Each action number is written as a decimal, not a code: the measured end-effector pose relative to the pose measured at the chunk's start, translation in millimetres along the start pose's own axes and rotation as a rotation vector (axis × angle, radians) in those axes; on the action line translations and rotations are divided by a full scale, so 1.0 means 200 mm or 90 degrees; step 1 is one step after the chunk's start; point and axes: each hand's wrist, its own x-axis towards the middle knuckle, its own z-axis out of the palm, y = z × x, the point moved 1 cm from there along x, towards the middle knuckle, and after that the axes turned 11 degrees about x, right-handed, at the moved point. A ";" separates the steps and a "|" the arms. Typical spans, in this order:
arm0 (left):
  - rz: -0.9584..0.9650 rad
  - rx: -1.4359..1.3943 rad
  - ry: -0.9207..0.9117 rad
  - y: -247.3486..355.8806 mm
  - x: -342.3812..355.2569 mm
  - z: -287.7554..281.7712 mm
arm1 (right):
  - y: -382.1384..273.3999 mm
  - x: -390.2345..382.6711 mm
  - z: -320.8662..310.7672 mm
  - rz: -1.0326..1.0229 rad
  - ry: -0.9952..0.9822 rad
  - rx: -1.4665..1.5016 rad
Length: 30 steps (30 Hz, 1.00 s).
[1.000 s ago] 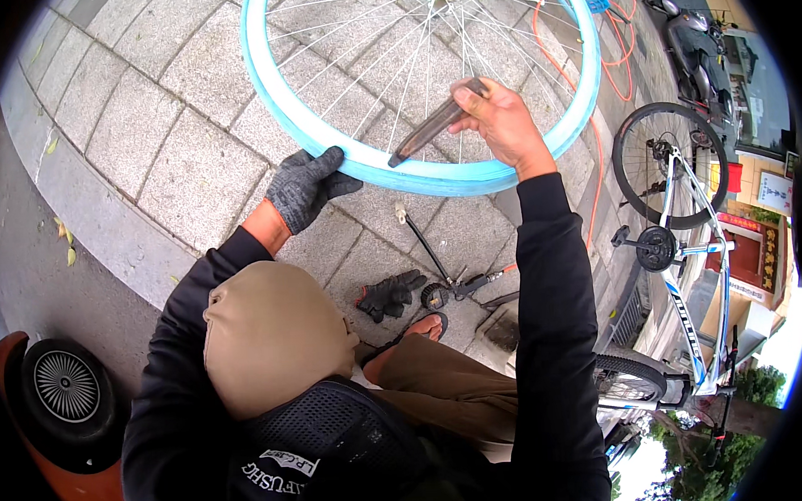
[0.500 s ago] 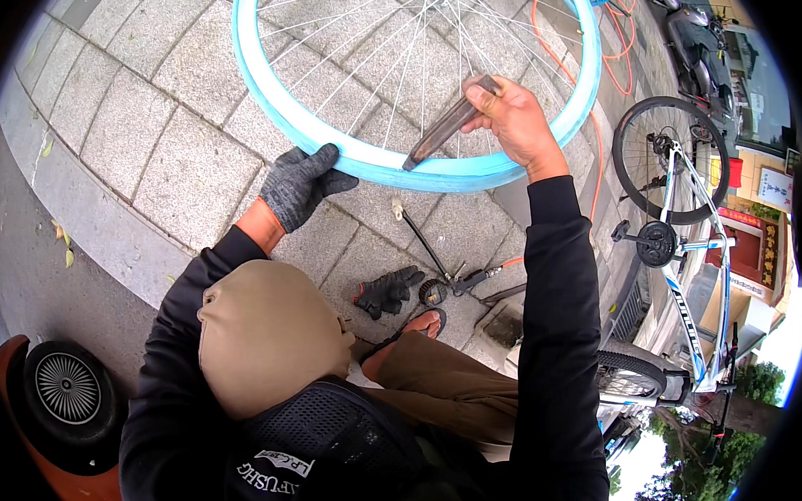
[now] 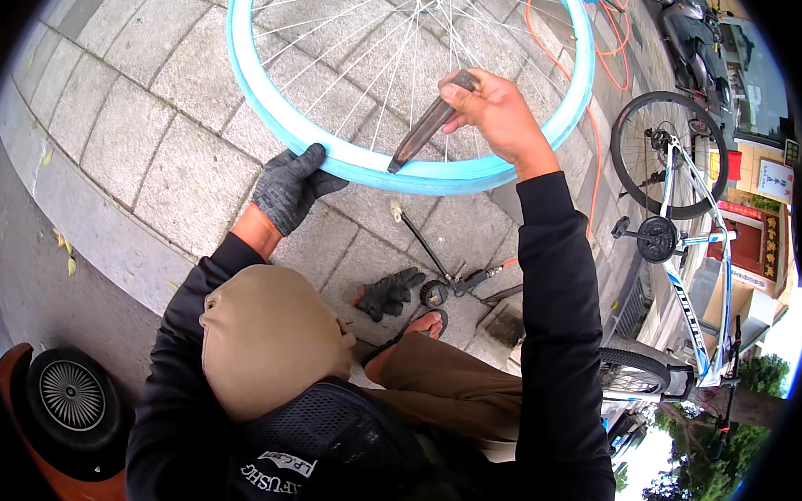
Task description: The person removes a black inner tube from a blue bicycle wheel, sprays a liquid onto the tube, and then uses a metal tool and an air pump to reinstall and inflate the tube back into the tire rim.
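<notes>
A light-blue bicycle wheel [image 3: 260, 94] with thin silver spokes stands in front of me, its lower rim nearest. My left hand [image 3: 289, 189], in a dark grey knit glove, is wrapped around the tire at the lower left. My right hand [image 3: 495, 119] is bare and closed around a flat, dark brown tire lever [image 3: 436, 121]. The lever slants down to the left, and its narrow tip touches the rim edge a little to the right of my left hand. Whether the tip sits under the tire edge is too small to tell.
On the paving lie a dark glove [image 3: 389, 294] and an air hose gauge [image 3: 434, 293] with a black tube. An orange hose [image 3: 597, 166] runs up the right. A white-and-blue bicycle [image 3: 680, 283] and a parked scooter [image 3: 686, 45] stand at right. An orange-red wheeled vehicle [image 3: 71, 390] is lower left.
My right hand and the tire lever have moved left, the tip sliding along the rim toward my left hand. The wheel and my left hand have shifted slightly left.
</notes>
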 end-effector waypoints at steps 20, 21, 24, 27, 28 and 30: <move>-0.035 0.070 0.050 0.01 0.01 0.00 | 0.16 0.06 0.08 0.135 -0.012 0.120; -0.034 0.073 0.054 0.01 0.01 0.01 | 0.17 0.04 0.08 0.145 -0.008 0.129; -0.028 0.088 0.060 0.00 0.01 0.02 | 0.19 -0.01 0.08 0.117 -0.001 0.154; -0.022 0.109 0.060 0.00 0.02 0.03 | 0.20 -0.05 0.07 0.104 0.010 0.158; -0.026 0.115 0.061 -0.01 0.02 0.03 | 0.20 -0.06 0.07 0.107 0.014 0.156; -0.027 0.130 0.058 -0.01 0.02 0.05 | 0.22 -0.05 0.05 0.150 0.029 0.153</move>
